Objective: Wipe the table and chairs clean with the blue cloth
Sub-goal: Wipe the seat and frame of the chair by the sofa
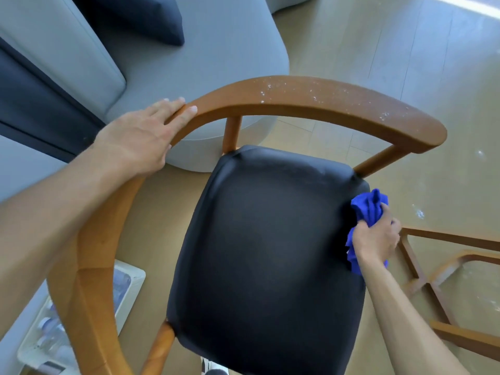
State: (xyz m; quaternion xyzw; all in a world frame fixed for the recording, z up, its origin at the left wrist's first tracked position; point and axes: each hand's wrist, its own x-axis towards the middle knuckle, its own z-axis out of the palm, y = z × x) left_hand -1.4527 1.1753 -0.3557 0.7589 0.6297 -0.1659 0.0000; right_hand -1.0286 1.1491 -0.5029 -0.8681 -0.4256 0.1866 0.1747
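Note:
A wooden chair with a curved backrest rail (297,96) and a black padded seat (265,239) fills the view from above. White specks dust the rail's top towards its right end. My left hand (138,136) rests flat on the left part of the rail, fingers straight. My right hand (376,239) grips the bunched blue cloth (368,207) at the seat's right edge, and the cloth touches the side of the seat.
A grey sofa (203,63) with a dark cushion (140,17) stands behind the chair. A white crate holding bottles (130,290) sits on the floor at lower left. Wooden frame legs (422,280) stand at the right. White specks lie on the floor (419,212).

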